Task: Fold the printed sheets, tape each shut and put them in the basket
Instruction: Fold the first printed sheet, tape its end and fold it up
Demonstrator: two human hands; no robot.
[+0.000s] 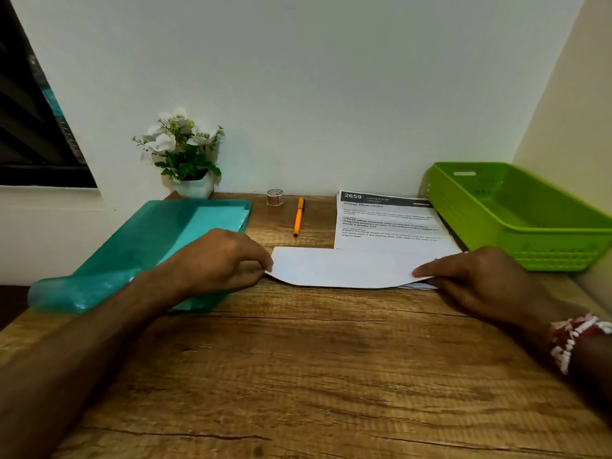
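A stack of printed sheets [387,223] lies at the back right of the wooden desk. The near part of the top sheet [344,266] is turned up and over, its blank white back showing. My left hand [218,260] pinches the left end of that flap. My right hand [477,276] pinches its right end, forefinger on top. The green basket [536,246] stands just right of the sheets and looks empty. A small roll of tape [275,197] stands by the back wall.
A teal plastic folder [132,253] lies at the left, partly under my left forearm. An orange pen [298,216] lies between the tape and the sheets. A potted white flower [185,154] stands at the back left. Walls close the back and right sides.
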